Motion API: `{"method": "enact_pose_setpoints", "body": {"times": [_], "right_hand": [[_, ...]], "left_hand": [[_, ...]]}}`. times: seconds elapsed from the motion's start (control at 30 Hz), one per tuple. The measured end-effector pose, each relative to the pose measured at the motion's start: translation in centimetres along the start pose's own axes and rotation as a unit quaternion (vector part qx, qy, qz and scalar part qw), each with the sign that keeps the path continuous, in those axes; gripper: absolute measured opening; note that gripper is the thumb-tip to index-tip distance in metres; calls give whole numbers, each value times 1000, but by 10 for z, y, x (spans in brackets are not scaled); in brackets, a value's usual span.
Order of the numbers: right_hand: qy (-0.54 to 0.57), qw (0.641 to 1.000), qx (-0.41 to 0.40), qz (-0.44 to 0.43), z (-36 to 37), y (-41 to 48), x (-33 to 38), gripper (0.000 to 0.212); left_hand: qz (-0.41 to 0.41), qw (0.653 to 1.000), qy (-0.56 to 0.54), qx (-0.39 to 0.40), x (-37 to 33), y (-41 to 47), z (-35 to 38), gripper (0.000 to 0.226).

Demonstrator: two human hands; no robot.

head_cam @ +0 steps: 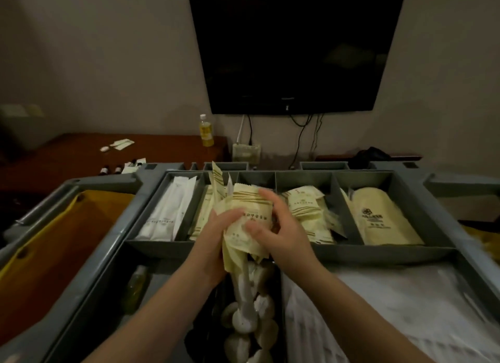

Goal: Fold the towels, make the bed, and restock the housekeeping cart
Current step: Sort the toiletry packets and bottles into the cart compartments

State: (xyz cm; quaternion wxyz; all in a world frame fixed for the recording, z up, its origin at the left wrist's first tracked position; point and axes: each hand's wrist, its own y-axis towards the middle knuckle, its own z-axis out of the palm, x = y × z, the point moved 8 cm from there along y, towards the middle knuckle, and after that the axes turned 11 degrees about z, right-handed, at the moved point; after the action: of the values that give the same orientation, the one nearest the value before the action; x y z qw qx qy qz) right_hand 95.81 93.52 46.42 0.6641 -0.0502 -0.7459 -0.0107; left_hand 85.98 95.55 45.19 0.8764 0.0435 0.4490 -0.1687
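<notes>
Both hands clamped on a stack of pale yellow packets (247, 203), frame centre, over the grey cart tray (378, 250). Left hand (213, 235) grips from 9 o'clock, right hand (284, 227) from 3, fingers curled round it. Loose yellow packets (308, 208) in the compartment at 2 o'clock, white sachets (170, 211) at 10, TV (292, 46) at 12.

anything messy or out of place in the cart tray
Yes. Behind the bundle the left hand and right hand grip, a few cream packets stand on end in their compartment instead of lying flat. The packet heap farther right is jumbled, unlike the neat white packets far left.
</notes>
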Motion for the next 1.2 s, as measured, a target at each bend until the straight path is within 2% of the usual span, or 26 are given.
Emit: {"method": "enact_pose_setpoints", "body": {"times": [0.07,0.23,0.4,0.5,0.57,0.63,0.67,0.73,0.77,0.83,0.9,0.97,1.03,1.2], "right_hand": [[3,1000,1,-4,2,-1,4,48],[73,996,-50,13,-5,0,4,47],[52,988,-144,13,-28,2,8,48],[51,972,-225,35,-65,15,3,37],[5,962,-264,70,-91,30,-10,32],[-67,953,-271,117,-109,46,-24,35],[-119,946,-262,147,-114,53,-33,40],[-259,911,-254,196,-119,60,-44,51],[-296,896,-271,188,-119,61,-40,54],[-273,907,-293,131,-110,59,-25,55],[-185,945,-258,81,-88,55,-8,46],[-93,978,-172,70,-57,49,3,31],[-42,992,-99,64,-32,40,9,20],[-58,996,-52,49,-7,19,12,35]], "left_hand": [[-2,1000,-19,24,-5,-1,1,36],[-15,998,-40,52,-8,4,3,40],[1,999,-54,0,-5,17,-5,24],[-2,998,-51,-33,-6,23,-8,23],[-10,997,-66,-46,-9,23,-6,26],[-6,997,-61,-36,-13,25,-6,22],[-2,998,-54,-30,-13,27,-7,21],[-1,999,-43,-31,-13,31,-10,21],[-1,999,-42,-29,-14,33,-11,20],[-2,999,-41,-31,-13,35,-13,16],[-1,999,-37,-24,-12,36,-11,16],[2,999,-37,-13,-11,36,-8,17],[5,1000,-30,-6,-12,33,-3,20],[-22,999,-39,-2,-5,21,-1,21]]}}
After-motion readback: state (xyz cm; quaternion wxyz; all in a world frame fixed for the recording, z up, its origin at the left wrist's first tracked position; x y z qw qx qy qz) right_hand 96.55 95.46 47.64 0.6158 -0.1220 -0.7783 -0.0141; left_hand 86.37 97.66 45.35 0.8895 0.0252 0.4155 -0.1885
